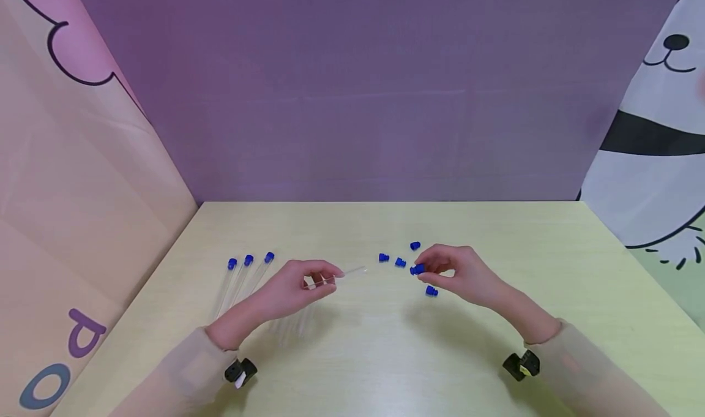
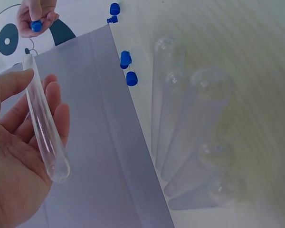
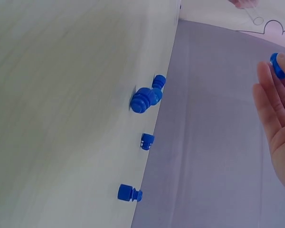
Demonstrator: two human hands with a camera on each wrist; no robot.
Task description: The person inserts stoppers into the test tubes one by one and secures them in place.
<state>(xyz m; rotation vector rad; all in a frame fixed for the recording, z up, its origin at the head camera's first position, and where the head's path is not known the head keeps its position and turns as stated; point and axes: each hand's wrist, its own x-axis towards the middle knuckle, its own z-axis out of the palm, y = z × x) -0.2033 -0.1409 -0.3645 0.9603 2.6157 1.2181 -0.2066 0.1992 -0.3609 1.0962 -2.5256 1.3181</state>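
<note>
A clear test tube (image 2: 43,114) lies across my left hand (image 1: 300,287), pinched between thumb and fingers near its open end. That end points right, toward my other hand. My right hand (image 1: 457,273) pinches a blue stopper (image 1: 417,269) between thumb and fingertips, above the table. Tube and stopper are apart, with a gap between them in the head view. Several loose blue stoppers lie around the right hand, one of them (image 1: 432,291) just in front of it and another (image 1: 384,258) to its left.
Left of my left hand lie three clear tubes (image 1: 240,285) with blue stoppers in their ends. Several tubes without stoppers (image 2: 180,118) lie below that hand, partly hidden in the head view. A purple panel (image 1: 385,98) stands along the back edge of the table (image 1: 374,368).
</note>
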